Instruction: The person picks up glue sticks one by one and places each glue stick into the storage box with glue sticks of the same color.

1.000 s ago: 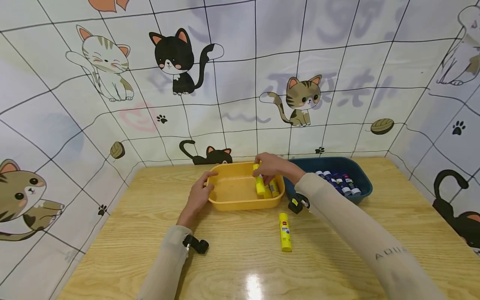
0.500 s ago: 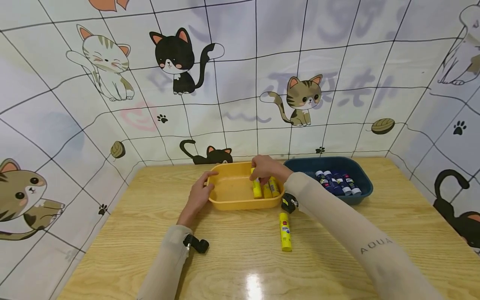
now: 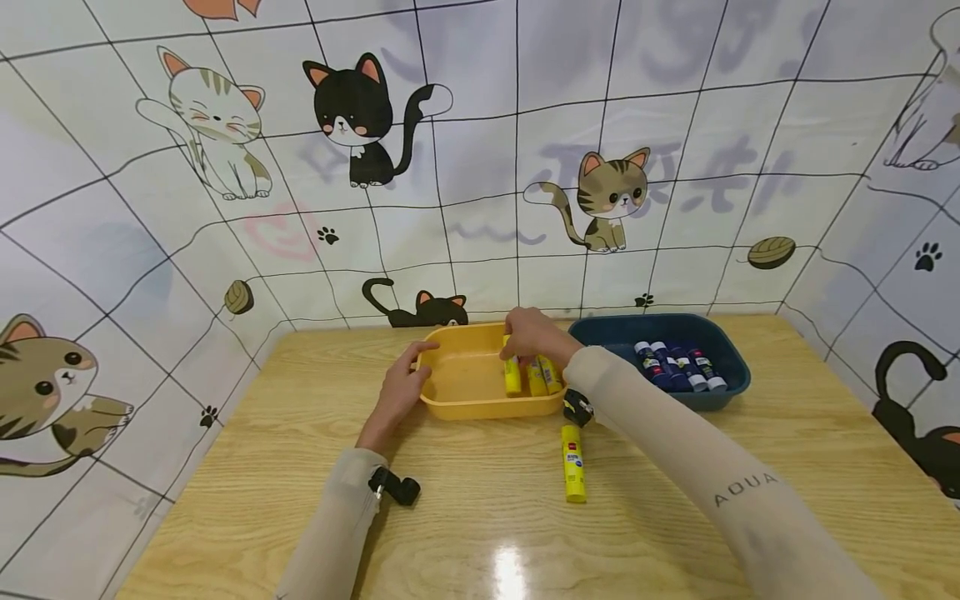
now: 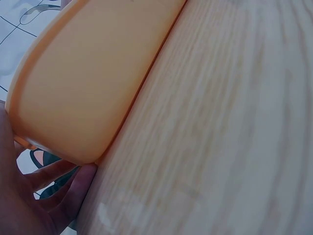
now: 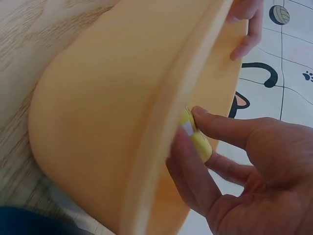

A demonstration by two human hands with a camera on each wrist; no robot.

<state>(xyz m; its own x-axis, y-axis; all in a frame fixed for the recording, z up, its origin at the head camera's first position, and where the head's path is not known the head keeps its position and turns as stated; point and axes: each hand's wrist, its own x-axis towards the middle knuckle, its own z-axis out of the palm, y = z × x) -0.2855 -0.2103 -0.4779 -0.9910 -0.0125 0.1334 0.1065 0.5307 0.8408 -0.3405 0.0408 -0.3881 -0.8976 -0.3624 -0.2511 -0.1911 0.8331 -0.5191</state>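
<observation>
My left hand (image 3: pixel 400 390) holds the left end of the yellow plastic bin (image 3: pixel 491 410), with fingers over the rim. In the left wrist view, its thumb and fingers (image 4: pixel 76 193) touch the outside of the end wall. Inside the bin's right half, my right hand (image 3: pixel 534 335) pinches a yellow glue stick (image 3: pixel 513 379). The right wrist view shows this glue stick (image 5: pixel 201 146) between thumb and fingers, partly hidden by the rim. Two more yellow glue sticks (image 3: pixel 537 380) lie to its right in the bin. Another yellow glue stick (image 3: pixel 573 467) lies on the table in front.
A dark blue bin (image 3: pixel 615 330) stands just right of the yellow one, holding several dark blue glue sticks with white ends (image 3: pixel 678 367). Behind both bins rises a wall covering (image 3: pixel 487 283) printed with cats. The wooden table (image 3: pixel 465 508) extends toward me.
My right hand has moved slightly left and set the glue stick lower, apart from the two beside it. My left hand stays at the bin's left end.
</observation>
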